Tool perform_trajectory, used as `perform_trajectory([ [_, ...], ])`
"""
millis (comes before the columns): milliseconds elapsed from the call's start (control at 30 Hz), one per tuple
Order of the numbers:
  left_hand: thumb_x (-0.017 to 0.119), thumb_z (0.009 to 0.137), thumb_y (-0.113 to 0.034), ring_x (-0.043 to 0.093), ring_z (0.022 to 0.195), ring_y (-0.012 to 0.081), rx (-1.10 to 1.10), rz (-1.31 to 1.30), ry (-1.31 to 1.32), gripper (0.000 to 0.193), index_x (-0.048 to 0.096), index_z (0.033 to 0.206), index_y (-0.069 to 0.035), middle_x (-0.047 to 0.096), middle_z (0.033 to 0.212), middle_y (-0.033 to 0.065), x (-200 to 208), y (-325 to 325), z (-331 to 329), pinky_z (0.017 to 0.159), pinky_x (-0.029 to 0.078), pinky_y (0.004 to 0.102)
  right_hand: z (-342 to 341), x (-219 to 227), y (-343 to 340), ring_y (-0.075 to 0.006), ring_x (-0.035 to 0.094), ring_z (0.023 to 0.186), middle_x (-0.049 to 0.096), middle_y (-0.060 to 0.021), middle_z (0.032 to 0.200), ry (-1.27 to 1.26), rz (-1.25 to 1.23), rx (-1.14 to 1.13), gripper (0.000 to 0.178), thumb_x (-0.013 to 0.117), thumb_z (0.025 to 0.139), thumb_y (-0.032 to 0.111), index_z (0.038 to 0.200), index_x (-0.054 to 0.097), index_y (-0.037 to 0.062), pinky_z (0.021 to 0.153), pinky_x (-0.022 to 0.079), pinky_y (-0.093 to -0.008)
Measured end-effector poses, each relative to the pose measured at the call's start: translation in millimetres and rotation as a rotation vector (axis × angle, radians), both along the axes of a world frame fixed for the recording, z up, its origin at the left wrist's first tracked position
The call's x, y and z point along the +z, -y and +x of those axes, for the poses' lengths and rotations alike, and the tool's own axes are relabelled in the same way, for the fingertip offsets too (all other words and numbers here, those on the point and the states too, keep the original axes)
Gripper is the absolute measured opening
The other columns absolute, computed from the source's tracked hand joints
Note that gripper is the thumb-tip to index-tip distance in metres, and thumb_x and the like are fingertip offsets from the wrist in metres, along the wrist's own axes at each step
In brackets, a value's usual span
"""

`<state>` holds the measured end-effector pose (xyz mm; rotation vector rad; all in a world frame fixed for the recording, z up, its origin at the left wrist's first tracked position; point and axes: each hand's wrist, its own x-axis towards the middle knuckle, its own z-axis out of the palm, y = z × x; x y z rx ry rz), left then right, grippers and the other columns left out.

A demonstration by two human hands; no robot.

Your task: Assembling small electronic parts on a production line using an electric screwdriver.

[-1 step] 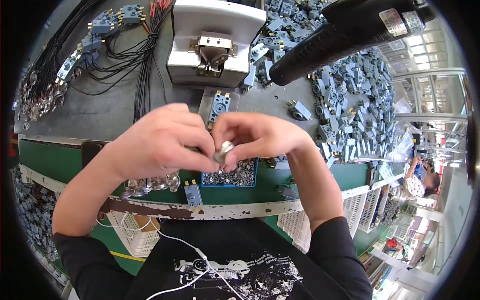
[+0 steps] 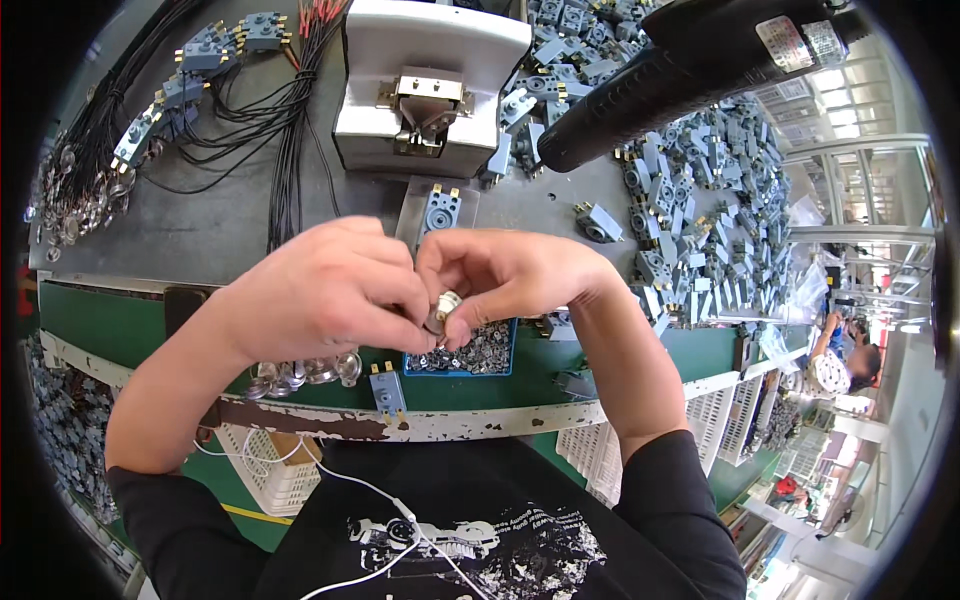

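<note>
Small metal part point(image 2: 445, 310) is pinched by left hand point(image 2: 325, 290) and right hand point(image 2: 505, 275); fitting judged unfinished; grey housing point(image 2: 440, 210) untouched at 12 o'clock.

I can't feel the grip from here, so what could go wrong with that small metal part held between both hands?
The small round metal part is pinched only at the fingertips of the left hand and right hand; it could slip into the blue tray of small metal pieces just below and be hard to find. The black tool hangs close above the hands and could be bumped.
</note>
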<state>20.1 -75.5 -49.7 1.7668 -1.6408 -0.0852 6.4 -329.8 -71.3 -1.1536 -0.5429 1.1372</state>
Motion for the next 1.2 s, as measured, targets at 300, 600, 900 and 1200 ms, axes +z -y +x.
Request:
perform_trajectory([
  [300,0.083,0.077,-0.016,0.063,0.083,0.0226,0.333,0.105,-0.082,0.03,0.075,0.106,-0.011,0.067,0.088,0.0008,0.6,-8.3,-18.6,0.077,0.048,0.0374,-55.7,9.2,-1.8,-0.0361,0.067,0.118,0.063,-0.0197,0.134,1.099,-0.739,-0.657,0.056,0.082,0.086,0.011,0.134,0.054,0.0044,0.096,0.056,-0.0416],
  [600,0.082,0.079,-0.016,0.065,0.079,0.025,0.515,0.04,-0.055,0.025,0.075,0.102,-0.008,0.066,0.083,0.0043,17.5,2.3,-3.7,0.073,0.052,0.0397,-49.0,8.9,1.4,-0.0375,0.066,0.118,0.064,-0.0189,0.136,1.169,-0.683,-0.729,0.046,0.081,0.083,0.006,0.127,0.065,0.0041,0.098,0.054,-0.0424],
  [900,0.08,0.084,-0.019,0.066,0.083,0.027,0.587,0.196,0.055,0.019,0.072,0.099,-0.009,0.066,0.083,0.0056,-9.1,25.9,0.7,0.076,0.051,0.0411,21.8,106.5,-17.0,-0.0334,0.071,0.107,0.063,-0.0322,0.131,1.058,0.411,-1.843,0.05,0.063,0.101,0.006,0.146,0.042,-0.0037,0.088,0.06,-0.041],
  [1200,0.079,0.084,-0.019,0.066,0.082,0.0258,0.571,0.182,0.068,0.018,0.072,0.098,-0.011,0.066,0.081,0.0034,-11.6,21.2,9.2,0.074,0.051,0.0404,36.1,117.2,-30.8,-0.0111,0.068,0.079,0.069,-0.0056,0.096,0.667,-0.137,-1.315,0.046,0.085,0.088,0.008,0.124,0.056,0.0023,0.066,0.053,-0.0224],
])
